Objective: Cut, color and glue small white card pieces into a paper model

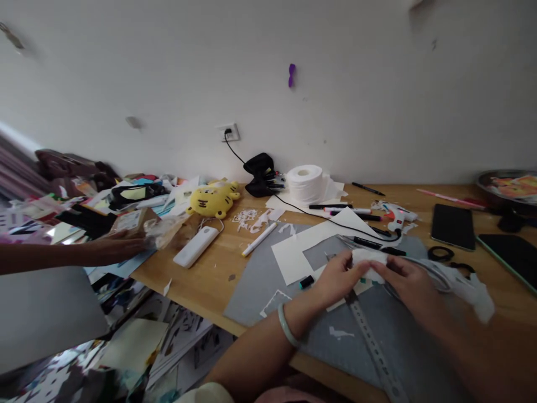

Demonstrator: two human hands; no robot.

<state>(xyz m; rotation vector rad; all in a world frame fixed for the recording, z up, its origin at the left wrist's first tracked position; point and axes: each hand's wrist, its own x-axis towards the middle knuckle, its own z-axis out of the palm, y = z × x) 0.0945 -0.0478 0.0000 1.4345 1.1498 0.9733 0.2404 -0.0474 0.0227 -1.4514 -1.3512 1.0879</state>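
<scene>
My left hand (339, 277), with a pale bangle on its wrist, and my right hand (409, 280) both pinch a crumpled white piece of paper or tissue (369, 258) over the grey cutting mat (260, 280). A metal ruler (373, 347) lies on the mat under my hands. A small teal-tipped marker cap (306, 282) lies just left of my left hand. White paper sheets (293, 254) rest on the mat beyond my hands.
Another person's hand (121, 245) reaches in from the left by a clear bag. On the wooden table: yellow tiger plush (213, 200), white power bank (196, 246), toilet roll (305, 183), glue gun (394, 215), markers, phone (453, 225), tablet (509, 254).
</scene>
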